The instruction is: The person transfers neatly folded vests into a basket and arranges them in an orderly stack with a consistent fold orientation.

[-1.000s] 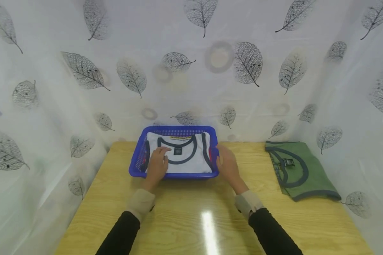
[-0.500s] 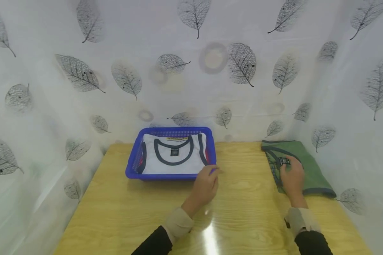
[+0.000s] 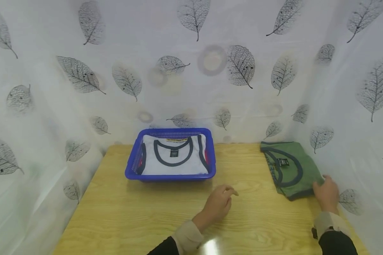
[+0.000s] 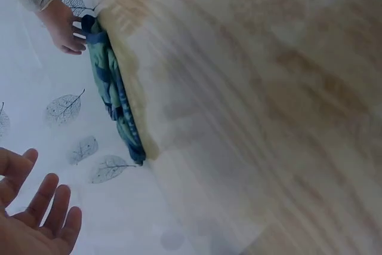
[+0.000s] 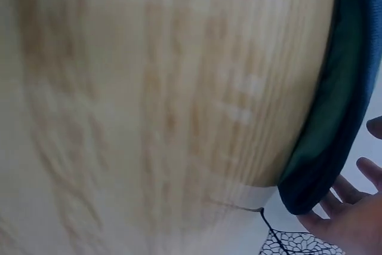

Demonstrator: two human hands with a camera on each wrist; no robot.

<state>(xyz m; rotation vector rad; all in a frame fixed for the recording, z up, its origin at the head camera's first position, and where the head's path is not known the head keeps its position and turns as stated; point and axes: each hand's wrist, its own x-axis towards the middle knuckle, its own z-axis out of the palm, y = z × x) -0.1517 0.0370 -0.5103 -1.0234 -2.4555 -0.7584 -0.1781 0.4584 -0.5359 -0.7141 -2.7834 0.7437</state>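
Note:
A folded green shirt (image 3: 309, 170) with dark grey trim and a black neck label lies at the right side of the wooden table (image 3: 249, 226). My right hand (image 3: 327, 193) is at its right edge. In the right wrist view, fingertips of the right hand (image 5: 352, 213) touch the shirt's end (image 5: 334, 123), with the fingers extended and spread. Over the middle of the table, my left hand (image 3: 217, 203) holds nothing. Its fingers are loosely bent and apart in the left wrist view, where the left hand (image 4: 39, 219) is clear of the shirt (image 4: 110, 88).
A blue plastic basket (image 3: 175, 177) stands at the back of the table, left of the shirt. Inside it lies a folded white shirt (image 3: 178, 168) with dark trim, and something red shows at its sides. A leaf-patterned curtain (image 3: 185, 92) surrounds the table's back and sides.
Both hands have left the basket and moved right. My right hand passed over the green shirt to its right edge. The left hand has come nearer the table's middle.

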